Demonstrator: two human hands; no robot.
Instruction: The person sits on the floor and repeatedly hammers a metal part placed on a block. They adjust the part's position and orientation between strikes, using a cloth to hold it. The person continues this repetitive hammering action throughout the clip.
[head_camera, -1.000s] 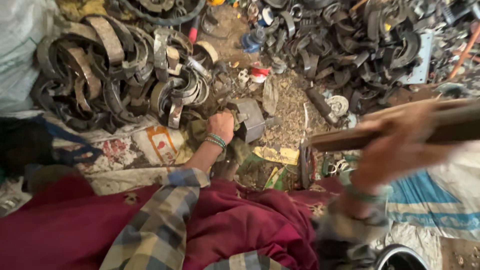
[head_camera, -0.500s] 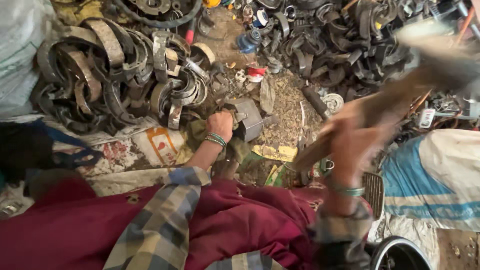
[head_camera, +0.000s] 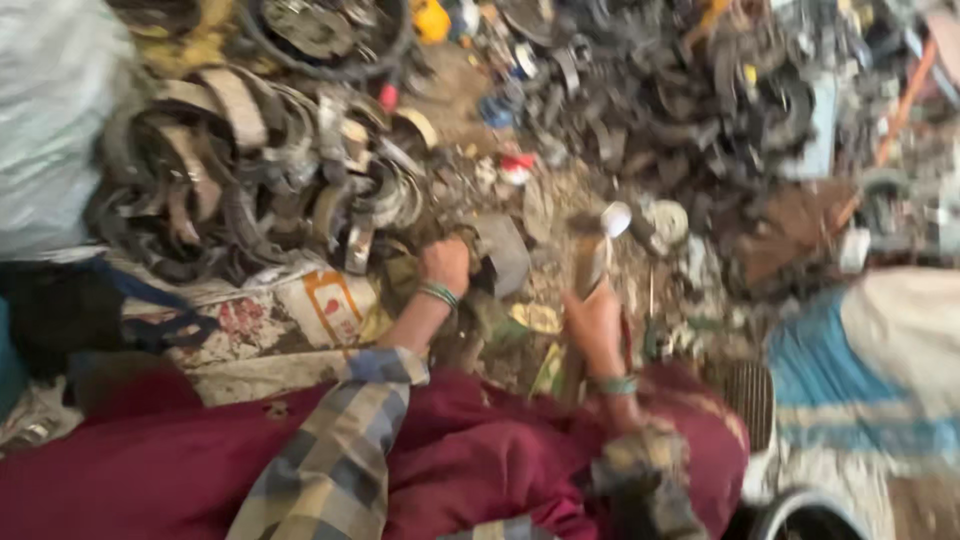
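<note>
A grey metal block (head_camera: 500, 252), likely heavy, hard and best gripped by its sides, is held down on the littered ground by the closed left hand (head_camera: 445, 265), while a long wooden-handled tool (head_camera: 598, 250) is gripped upright near its end in the closed right hand (head_camera: 592, 322).
</note>
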